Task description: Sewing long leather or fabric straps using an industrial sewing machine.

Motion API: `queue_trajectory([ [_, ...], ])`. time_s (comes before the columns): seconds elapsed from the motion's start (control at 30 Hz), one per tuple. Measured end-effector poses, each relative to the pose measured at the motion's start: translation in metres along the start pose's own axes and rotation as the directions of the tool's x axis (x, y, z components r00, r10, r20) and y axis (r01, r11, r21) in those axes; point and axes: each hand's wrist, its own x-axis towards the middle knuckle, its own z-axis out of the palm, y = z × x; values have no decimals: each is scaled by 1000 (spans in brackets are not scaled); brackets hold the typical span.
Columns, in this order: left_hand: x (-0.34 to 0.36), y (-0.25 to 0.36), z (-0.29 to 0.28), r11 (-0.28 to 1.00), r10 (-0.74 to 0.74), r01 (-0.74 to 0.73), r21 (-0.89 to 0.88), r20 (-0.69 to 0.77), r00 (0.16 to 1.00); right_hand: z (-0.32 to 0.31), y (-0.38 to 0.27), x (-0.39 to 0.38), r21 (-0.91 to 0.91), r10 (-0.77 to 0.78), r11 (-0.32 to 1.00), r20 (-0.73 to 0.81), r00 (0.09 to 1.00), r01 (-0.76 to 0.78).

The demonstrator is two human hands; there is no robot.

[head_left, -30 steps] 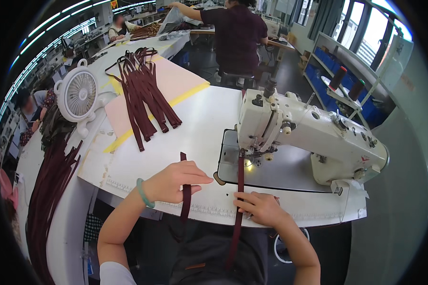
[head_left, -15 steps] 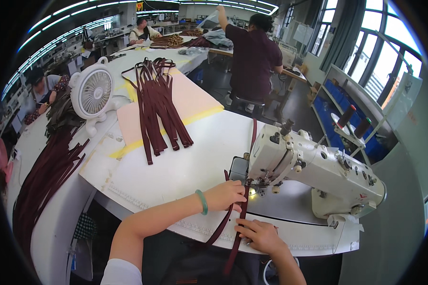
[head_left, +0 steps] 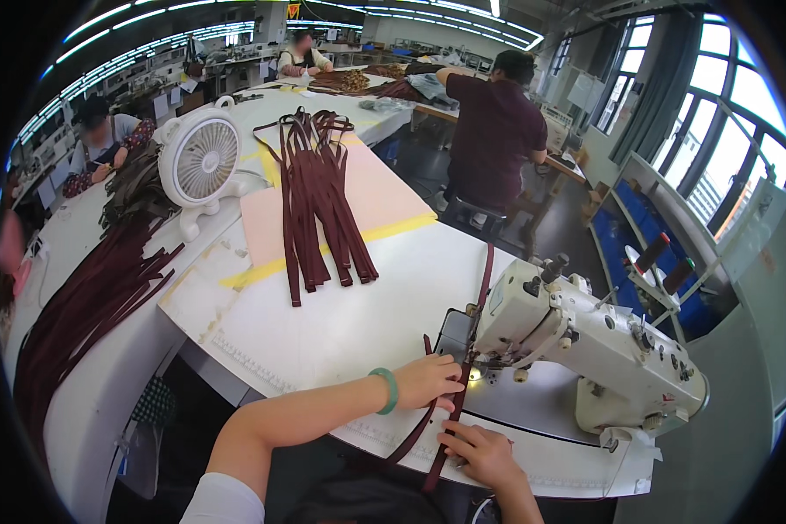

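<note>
A long maroon strap (head_left: 459,407) passes beneath the presser-foot area of a white sewing machine (head_left: 598,345) and shows again beyond it. Just in front of the needle, my left hand (head_left: 430,382), with a green bangle at the wrist, has its fingers curled on the strap. A second strap end (head_left: 408,445) runs under that hand and hangs toward the table's front edge. Nearer to me, my right hand (head_left: 487,452) grips the long strap between thumb and fingers. The machine's lamp lights the spot beside my left fingertips.
A bundle of maroon straps (head_left: 319,205) lies on a pinkish board (head_left: 380,188). To the left stand a white fan (head_left: 203,162) and a larger strap pile (head_left: 79,319). Thread spools (head_left: 653,251) rise behind the machine. A co-worker (head_left: 498,140) sits ahead; others work farther back.
The whole view has shifted, so the scene sits farther right. Both my hands stay on the strap with little change. The co-worker ahead has lowered a raised arm.
</note>
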Motion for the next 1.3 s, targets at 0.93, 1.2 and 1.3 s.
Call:
queue_trajectory([
  [0.93,2,4,-7,997,-78,77,10,21,997,1,4,-2,61,33,998,-143,989,-24],
  [1.2,0,0,-2,999,-39,39,-3,1,999,-4,15,6,65,143,988,-101,985,-137],
  [1.3,2,2,-4,1000,-6,6,0,-20,1000,-6,28,10,75,141,988,-60,988,-136],
])
